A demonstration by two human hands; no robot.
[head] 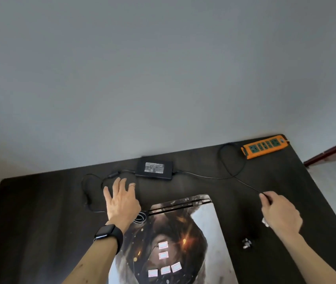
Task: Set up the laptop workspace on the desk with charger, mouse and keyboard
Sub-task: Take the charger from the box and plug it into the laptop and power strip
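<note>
A closed laptop [185, 238] with a printed picture on its lid lies at the near middle of the dark desk [40, 212]. Behind it sits the black charger brick [154, 168]. Its thin cable loops left [87, 187] and its mains cable [232, 175] runs right in a loop. My left hand [121, 198] rests flat, fingers spread, on the desk by the left cable, holding nothing. My right hand [279, 210] pinches the mains cable near its end. An orange power strip [264, 146] lies at the far right corner.
A small dark object with pale parts [247, 241] lies on the desk right of the laptop. A grey wall rises behind the desk. The desk's right edge drops to a pale floor [335, 181]. A black watch sits on my left wrist.
</note>
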